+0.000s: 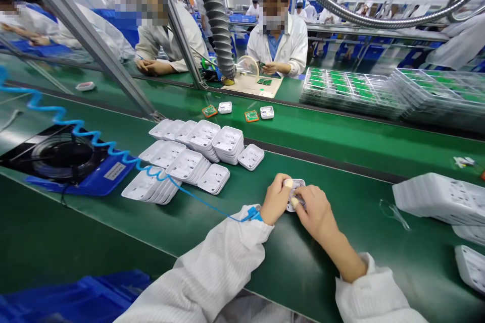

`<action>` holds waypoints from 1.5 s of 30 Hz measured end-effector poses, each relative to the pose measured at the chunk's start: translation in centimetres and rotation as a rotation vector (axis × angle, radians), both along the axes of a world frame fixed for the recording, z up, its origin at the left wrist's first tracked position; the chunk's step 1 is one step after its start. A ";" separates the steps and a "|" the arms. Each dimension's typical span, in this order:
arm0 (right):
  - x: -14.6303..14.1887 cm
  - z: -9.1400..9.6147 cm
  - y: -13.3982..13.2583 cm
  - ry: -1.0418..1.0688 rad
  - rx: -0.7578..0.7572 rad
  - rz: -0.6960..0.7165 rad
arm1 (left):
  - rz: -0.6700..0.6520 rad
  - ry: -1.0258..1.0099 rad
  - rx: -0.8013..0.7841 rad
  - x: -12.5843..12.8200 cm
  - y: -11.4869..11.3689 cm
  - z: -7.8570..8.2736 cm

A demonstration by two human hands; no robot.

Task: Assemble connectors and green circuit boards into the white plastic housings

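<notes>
In the head view a small white plastic housing (pixel 291 207) is between my two hands, low over the green bench. My left hand (pixel 276 199) grips its left side, the thumb on its upper face; a blue wrist strap circles that wrist. My right hand (pixel 315 212) is closed, its fingers pressing into the housing from the right. What those fingers pinch inside, if anything, is hidden. Left of my hands stand stacks of white plastic covers (pixel 185 165). A single cover (pixel 251 157) leans beside them, another stack (pixel 441 194) is at the right.
A blue desk fan (pixel 76 156) lies at the left, below a coiled blue cord (pixel 68 116). Orange-edged circuit boards (pixel 251 116) and white housings (pixel 267 112) sit on the green strip ahead. Trays of boards (pixel 344 86) are stacked across it, near a seated co-worker (pixel 280 45).
</notes>
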State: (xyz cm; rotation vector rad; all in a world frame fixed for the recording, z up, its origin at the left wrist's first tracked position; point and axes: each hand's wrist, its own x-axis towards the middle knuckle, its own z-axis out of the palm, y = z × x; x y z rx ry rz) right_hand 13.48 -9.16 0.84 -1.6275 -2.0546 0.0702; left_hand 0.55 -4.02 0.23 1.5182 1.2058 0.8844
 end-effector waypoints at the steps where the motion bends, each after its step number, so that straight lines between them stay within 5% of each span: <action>1: -0.2 -0.2 0.1 -0.020 -0.019 -0.005 | -0.004 0.004 -0.006 0.0 -0.1 0.1; 18: 0.4 -1.4 0.9 0.026 0.026 -0.043 | -0.045 0.047 -0.025 0.1 -0.4 0.2; 33: -0.2 -2.0 1.2 -0.147 0.062 0.015 | -0.017 0.167 -0.004 0.2 -0.7 0.0; 45: 1.6 -2.0 -0.6 -0.157 0.052 -0.006 | -0.069 0.118 0.049 -0.7 0.4 0.2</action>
